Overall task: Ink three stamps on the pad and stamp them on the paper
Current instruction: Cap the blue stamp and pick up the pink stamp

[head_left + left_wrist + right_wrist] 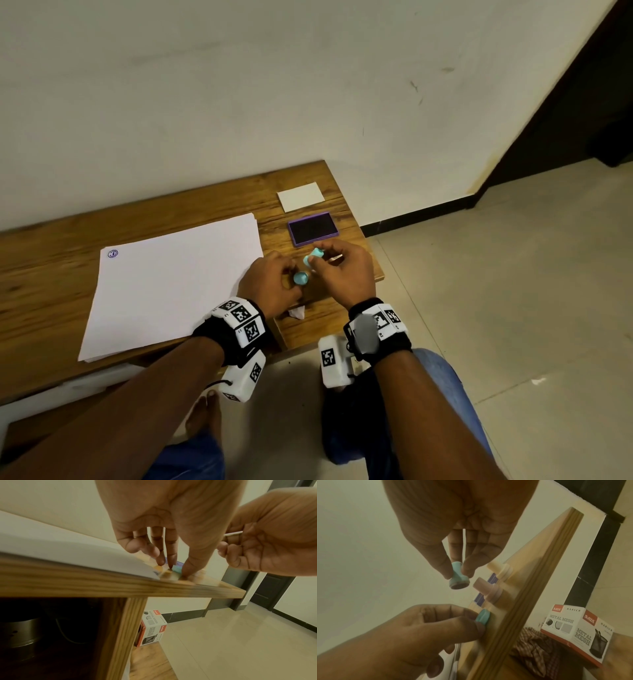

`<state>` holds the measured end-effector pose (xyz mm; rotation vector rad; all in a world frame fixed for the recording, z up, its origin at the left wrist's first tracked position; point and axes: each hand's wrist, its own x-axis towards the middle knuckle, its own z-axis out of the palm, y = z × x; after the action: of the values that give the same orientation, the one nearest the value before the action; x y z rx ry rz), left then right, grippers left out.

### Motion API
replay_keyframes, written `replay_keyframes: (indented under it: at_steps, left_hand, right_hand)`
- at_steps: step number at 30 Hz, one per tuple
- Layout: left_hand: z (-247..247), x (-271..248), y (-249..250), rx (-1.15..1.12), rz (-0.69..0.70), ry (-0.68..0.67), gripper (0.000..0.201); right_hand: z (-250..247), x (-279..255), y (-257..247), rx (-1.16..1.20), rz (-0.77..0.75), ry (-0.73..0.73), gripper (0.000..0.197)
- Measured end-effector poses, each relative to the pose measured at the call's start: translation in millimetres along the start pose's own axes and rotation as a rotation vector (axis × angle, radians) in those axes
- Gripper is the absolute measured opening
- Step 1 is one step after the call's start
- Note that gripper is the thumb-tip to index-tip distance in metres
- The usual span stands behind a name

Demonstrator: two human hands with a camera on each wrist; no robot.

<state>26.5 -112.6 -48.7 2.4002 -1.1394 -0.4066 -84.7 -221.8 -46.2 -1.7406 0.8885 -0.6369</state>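
My right hand (317, 260) pinches a teal stamp (313, 256) between thumb and fingers, lifted just above the wooden table (51, 274); its dark face (457, 586) points down. My left hand (294, 279) pinches a teal cap (300, 278) that rests on the table beside it. A pink stamp (486, 589) and a cream stamp (500, 569) stand upright near the table's right edge. The purple ink pad (313, 228) lies open just beyond my hands. A white paper stack (171, 284) with one blue stamp mark (112, 254) lies to the left.
A white card (300, 196) lies behind the ink pad. A small crumpled scrap (297, 312) sits by the table's front edge. Below the table stand a boxed metal mesh holder (576, 632) and a metal can (22, 632). Tiled floor lies to the right.
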Motion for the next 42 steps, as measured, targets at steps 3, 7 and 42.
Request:
replay_keyframes:
  at_steps: [3,7,42]
  left_hand:
    - [-1,-1,2,-0.002,-0.031,0.005,0.031]
    - [-7,-2,3,-0.097,-0.088,0.041,0.025]
    - [-50,-86,-65,-0.886,-0.206,0.385,0.038]
  right_hand:
    - [0,-1,0,-0.009,-0.012,0.003,0.022]
    - [2,0,0,-0.011,-0.015,0.0,0.023]
    - [88,-41,-43,0.278,-0.093,-0.275,0.024]
